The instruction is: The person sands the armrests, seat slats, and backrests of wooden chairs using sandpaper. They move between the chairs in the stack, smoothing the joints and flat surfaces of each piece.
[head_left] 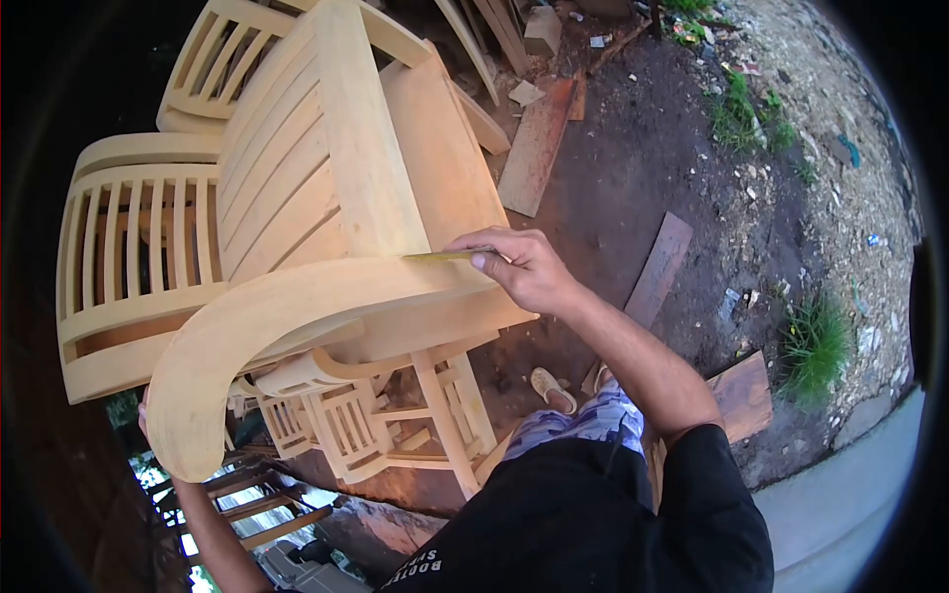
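Observation:
A pale unfinished wooden chair [381, 148], with a slatted panel and a broad curved piece [267, 306], fills the upper left and stands tilted in front of me. My right hand [524, 265] is closed on a thin, flat yellowish sheet [435, 256] that looks like folded sandpaper. Its edge lies against the wood where the straight rail meets the curved piece. At far left, my left hand [144, 417] shows only as a sliver behind the rounded end of the curved piece. Its fingers are mostly hidden, so the grip does not show.
Other slatted wooden chair parts [143, 232] stand at left, with more chairs [346, 425] below. Loose boards [539, 148] lie on the dark ground, another board [660, 267] near my right arm. Grass [819, 341] and rubble are at right, beside a pale concrete edge [840, 494].

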Action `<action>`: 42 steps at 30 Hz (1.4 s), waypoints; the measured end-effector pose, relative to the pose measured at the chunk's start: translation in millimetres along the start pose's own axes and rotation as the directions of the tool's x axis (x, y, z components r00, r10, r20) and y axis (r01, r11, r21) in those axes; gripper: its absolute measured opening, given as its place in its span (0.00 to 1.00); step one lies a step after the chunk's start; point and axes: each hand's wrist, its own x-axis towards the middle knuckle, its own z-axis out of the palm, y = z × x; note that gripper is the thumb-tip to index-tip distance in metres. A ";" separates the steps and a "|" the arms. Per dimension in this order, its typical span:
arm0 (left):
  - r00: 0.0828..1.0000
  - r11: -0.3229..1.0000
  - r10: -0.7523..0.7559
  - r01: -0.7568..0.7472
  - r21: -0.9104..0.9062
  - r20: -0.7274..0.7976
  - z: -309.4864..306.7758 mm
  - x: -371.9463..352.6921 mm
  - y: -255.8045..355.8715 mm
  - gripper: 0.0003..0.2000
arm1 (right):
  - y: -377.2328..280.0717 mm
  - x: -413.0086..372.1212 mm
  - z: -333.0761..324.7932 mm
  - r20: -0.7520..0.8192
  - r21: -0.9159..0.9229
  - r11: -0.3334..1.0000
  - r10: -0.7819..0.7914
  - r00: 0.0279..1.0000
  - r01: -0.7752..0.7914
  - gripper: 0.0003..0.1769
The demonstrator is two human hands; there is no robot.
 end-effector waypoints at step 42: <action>0.999 0.999 0.038 -0.038 -0.005 -0.032 -7.4 2.3 -4.0 0.33 | -23.9 0.1 29.5 -0.112 -0.115 0.986 -0.136 0.984 0.123 0.20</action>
